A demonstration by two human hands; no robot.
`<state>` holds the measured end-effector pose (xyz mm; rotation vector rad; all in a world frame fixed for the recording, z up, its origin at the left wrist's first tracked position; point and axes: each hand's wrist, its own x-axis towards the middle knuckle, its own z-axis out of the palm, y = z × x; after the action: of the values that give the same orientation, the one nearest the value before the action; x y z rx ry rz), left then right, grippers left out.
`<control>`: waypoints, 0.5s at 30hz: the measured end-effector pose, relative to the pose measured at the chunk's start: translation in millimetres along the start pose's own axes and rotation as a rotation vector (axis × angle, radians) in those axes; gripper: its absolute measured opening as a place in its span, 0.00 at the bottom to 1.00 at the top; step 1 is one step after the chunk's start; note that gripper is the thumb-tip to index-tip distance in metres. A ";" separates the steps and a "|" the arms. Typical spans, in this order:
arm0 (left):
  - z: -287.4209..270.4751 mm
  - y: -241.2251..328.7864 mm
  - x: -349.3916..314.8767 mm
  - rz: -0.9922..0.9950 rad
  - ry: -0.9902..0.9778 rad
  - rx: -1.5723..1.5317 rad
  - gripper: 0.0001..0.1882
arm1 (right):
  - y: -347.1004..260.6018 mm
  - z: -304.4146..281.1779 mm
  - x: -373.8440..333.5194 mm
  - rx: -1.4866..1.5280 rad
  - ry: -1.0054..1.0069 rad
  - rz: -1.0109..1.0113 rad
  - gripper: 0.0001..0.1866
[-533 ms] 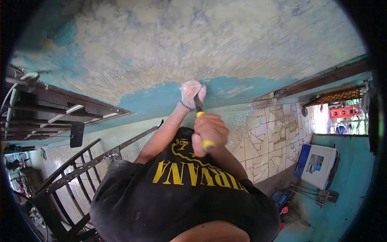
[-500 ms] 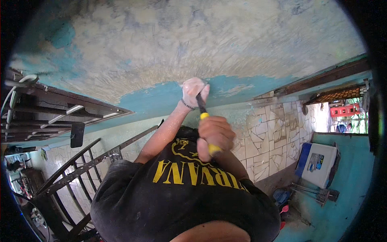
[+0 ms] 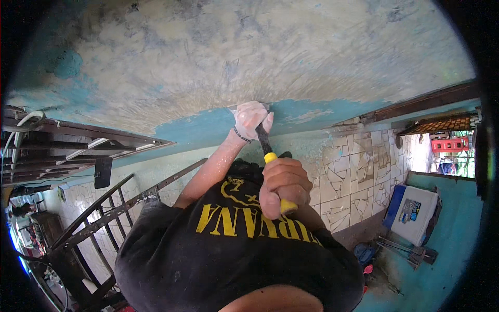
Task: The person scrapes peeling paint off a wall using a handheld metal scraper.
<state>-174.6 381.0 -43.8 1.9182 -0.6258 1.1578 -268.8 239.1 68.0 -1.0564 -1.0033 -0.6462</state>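
A scraper [image 3: 263, 138] with a black shaft and yellow grip runs down from the wall [image 3: 208, 52]. My right hand [image 3: 286, 182] is wrapped around its yellow grip. Higher up, my left hand [image 3: 251, 118], coated in white dust and with a dark beaded bracelet at the wrist, is closed over the scraper's head against the wall. Thin grey blade corners show beside the left hand; the rest of the blade is hidden. The hands are at the border between whitish, patchy wall and a strip of blue paint [image 3: 192, 125].
To the left are a dark metal railing [image 3: 99, 223] and a slatted wooden window [image 3: 67, 140]. On the right, a white and blue cooler box [image 3: 413, 214] stands near metal rods [image 3: 410, 252]. Broken-tile cladding [image 3: 353, 177] covers the lower wall.
My right hand, with the scraper's grip, has moved slightly right and looks less blurred. My left hand stays at nearly the same place on the wall. The view has shifted a little.
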 end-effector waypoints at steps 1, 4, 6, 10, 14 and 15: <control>0.6 -5.8 -14.1 -0.015 -0.006 0.007 0.16 | 1.5 -2.0 1.9 -0.016 -0.083 0.034 0.10; 9.9 -23.9 -33.6 -0.038 -0.018 -0.021 0.17 | 24.3 1.6 -29.0 -0.095 -0.090 0.119 0.10; 6.3 -18.6 -29.8 -0.066 -0.028 -0.038 0.18 | 20.0 -1.8 -25.1 -0.088 -0.126 0.155 0.11; -0.9 -7.9 6.2 -0.015 -0.061 -0.031 0.16 | 15.1 -8.3 -22.3 -0.016 0.022 -0.013 0.10; 4.3 -25.2 -32.1 -0.051 -0.057 -0.035 0.19 | 21.4 -2.5 -25.3 -0.183 -0.078 0.105 0.10; 9.7 -37.9 -54.7 -0.093 -0.082 -0.016 0.19 | 33.4 0.8 -35.5 -0.132 -0.053 0.110 0.09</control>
<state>-167.1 395.0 -109.2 1.9680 -0.5818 1.0176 -256.4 251.9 22.6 -1.2413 -0.9506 -0.6032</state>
